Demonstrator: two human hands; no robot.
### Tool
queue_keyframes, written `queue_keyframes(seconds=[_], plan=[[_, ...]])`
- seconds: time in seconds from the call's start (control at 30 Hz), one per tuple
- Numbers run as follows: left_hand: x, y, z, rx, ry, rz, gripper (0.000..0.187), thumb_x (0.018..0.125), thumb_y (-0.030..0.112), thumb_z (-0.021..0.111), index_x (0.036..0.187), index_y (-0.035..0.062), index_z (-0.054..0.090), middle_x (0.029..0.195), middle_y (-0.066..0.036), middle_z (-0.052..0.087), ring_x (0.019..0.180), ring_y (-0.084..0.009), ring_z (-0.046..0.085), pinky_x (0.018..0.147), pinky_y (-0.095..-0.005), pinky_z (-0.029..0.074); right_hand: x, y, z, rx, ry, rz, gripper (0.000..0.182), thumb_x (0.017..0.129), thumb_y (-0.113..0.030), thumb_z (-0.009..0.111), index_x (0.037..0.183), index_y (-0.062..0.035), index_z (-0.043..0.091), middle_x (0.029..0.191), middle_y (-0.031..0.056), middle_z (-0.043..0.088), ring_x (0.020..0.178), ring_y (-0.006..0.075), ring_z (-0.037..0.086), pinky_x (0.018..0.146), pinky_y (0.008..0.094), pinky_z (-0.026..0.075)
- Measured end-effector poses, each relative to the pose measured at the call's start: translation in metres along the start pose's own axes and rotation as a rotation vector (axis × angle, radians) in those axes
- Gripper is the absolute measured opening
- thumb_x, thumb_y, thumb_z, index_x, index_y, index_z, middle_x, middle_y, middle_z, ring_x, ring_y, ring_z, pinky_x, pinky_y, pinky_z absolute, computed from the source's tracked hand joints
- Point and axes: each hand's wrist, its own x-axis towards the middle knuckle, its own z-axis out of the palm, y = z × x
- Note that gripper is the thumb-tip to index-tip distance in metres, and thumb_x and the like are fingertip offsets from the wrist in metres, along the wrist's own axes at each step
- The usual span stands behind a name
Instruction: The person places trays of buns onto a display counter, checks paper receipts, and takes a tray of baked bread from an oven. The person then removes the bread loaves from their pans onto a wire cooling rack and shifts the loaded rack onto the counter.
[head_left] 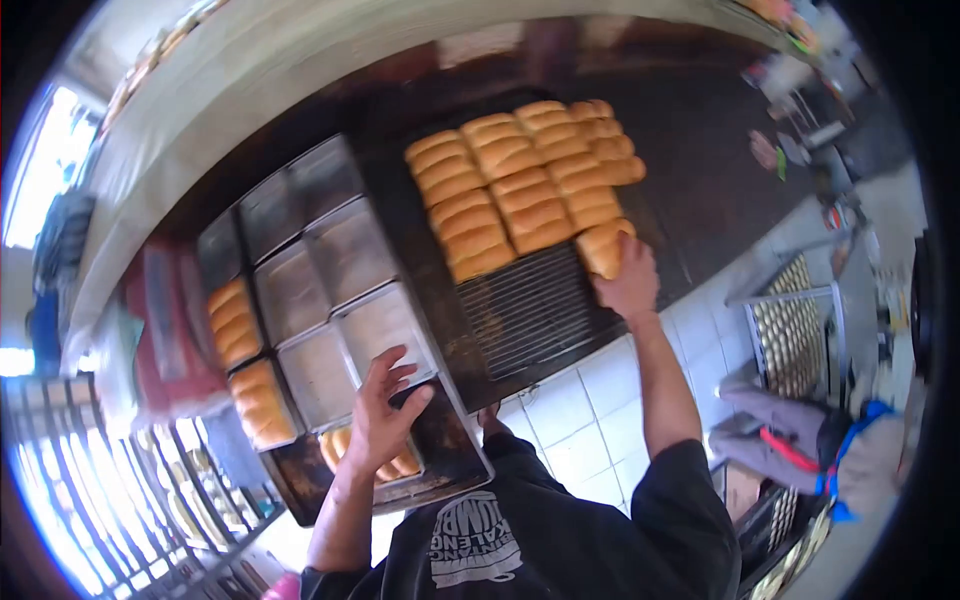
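Note:
My right hand [632,280] is wrapped round the near end of a golden bread loaf [603,247] at the near right corner of the bread rows. Several loaves [530,195] lie side by side on a wire rack [530,310], whose near part is bare. My left hand [385,408] hangs with spread fingers over a dark baking tray [455,430], holding nothing. On that tray are several metal pans without bread [350,250]. Two pans at its left hold bread [235,325], and another bread [400,465] is partly hidden under my left forearm.
A dark table [700,130] runs to the right. Beyond its right end, a hand [766,150] of another person shows. At the lower right, a person in grey trousers [785,420] is near a tray of small dough pieces [788,330]. Barred racks [90,480] stand at the left.

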Motion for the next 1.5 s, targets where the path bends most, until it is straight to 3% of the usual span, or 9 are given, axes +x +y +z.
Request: queue_keyframes(seconds=[0.1,0.27,0.47,0.7,0.87,1.03,1.2,1.4,1.5], plan=[[-0.013,-0.006,-0.022,-0.013,0.066,0.028,0.058,0.084,0.009,0.071,0.136,0.0001,0.045,0.129,-0.016,0.053,0.113,-0.0266,0.058,0.093,-0.0366,0.048,-0.001,0.004,0.012,-0.037,0.075,-0.238,0.084,0.069,-0.037,0.081,0.138,-0.0075,0.042,0.118,0.0192,0.051,0.100,0.0381,0.056,0.085,0.0429,0.049],[-0.059,-0.023,-0.083,0.019,0.353,0.082,0.040,0.086,0.003,0.067,0.124,0.0004,0.054,0.112,-0.012,0.062,0.096,-0.0192,0.062,0.084,-0.0293,0.050,-0.036,-0.152,-0.037,0.164,0.157,-0.351,0.072,0.072,-0.031,0.080,0.130,-0.0030,0.048,0.122,0.0219,0.053,0.110,0.0382,0.053,0.092,0.0410,0.046],[-0.118,-0.076,-0.153,-0.236,0.895,0.216,0.016,0.088,0.002,0.064,0.103,0.0007,0.062,0.091,-0.006,0.065,0.075,-0.0112,0.058,0.072,-0.0236,0.048,-0.180,-0.405,-0.024,0.668,-0.389,-1.258,0.074,0.066,-0.040,0.083,0.129,-0.0111,0.055,0.139,0.0213,0.041,0.125,0.0410,0.043,0.102,0.0495,0.038],[-0.171,-0.127,-0.233,-0.167,1.077,0.168,0.017,0.090,-0.001,0.059,0.108,-0.0002,0.059,0.095,-0.008,0.064,0.080,-0.0117,0.058,0.076,-0.0231,0.047,-0.251,-0.553,0.023,0.192,-0.389,-1.728,0.062,0.063,-0.040,0.081,0.117,-0.0150,0.062,0.131,0.0176,0.046,0.129,0.0384,0.038,0.103,0.0502,0.036],[-0.159,-0.138,-0.243,-0.169,0.869,0.149,0.023,0.088,0.000,0.062,0.111,-0.0008,0.058,0.097,-0.009,0.064,0.081,-0.0146,0.059,0.079,-0.0245,0.049,-0.242,-0.558,0.005,-0.161,-0.587,-1.658,0.055,0.059,-0.034,0.081,0.108,-0.0140,0.063,0.122,0.0146,0.048,0.126,0.0367,0.040,0.102,0.0502,0.036],[-0.128,-0.119,-0.235,-0.044,0.622,0.320,0.039,0.084,0.005,0.070,0.120,-0.0023,0.056,0.103,-0.012,0.064,0.086,-0.0189,0.062,0.082,-0.0272,0.050,-0.226,-0.525,-0.007,0.093,-0.583,-1.586,0.048,0.059,-0.029,0.079,0.101,-0.0119,0.062,0.117,0.0140,0.048,0.126,0.0359,0.040,0.103,0.0490,0.037],[-0.103,-0.099,-0.213,0.287,0.929,0.333,0.056,0.079,0.008,0.073,0.129,-0.0035,0.050,0.111,-0.015,0.062,0.094,-0.0235,0.063,0.084,-0.0307,0.051,-0.216,-0.476,-0.024,0.341,-0.312,-1.526,0.058,0.065,-0.027,0.081,0.115,-0.0102,0.058,0.121,0.0154,0.047,0.124,0.0359,0.042,0.104,0.0480,0.036],[-0.098,-0.057,-0.176,-0.152,0.545,0.183,0.067,0.077,0.009,0.072,0.136,-0.0042,0.042,0.104,-0.019,0.067,0.088,-0.0319,0.067,0.080,-0.0325,0.053,-0.219,-0.402,-0.015,1.137,-0.791,-0.468,0.093,0.079,-0.025,0.079,0.149,-0.0100,0.020,0.135,0.0181,0.042,0.123,0.0317,0.044,0.103,0.0402,0.038],[-0.104,-0.008,-0.127,0.070,0.350,0.130,0.071,0.077,0.011,0.074,0.139,-0.0037,0.040,0.121,-0.021,0.060,0.100,-0.0321,0.064,0.086,-0.0355,0.052,-0.214,-0.377,-0.045,1.595,-0.926,-0.232,0.088,0.079,-0.015,0.077,0.149,-0.0096,0.023,0.133,0.0180,0.045,0.120,0.0282,0.047,0.103,0.0366,0.038]])
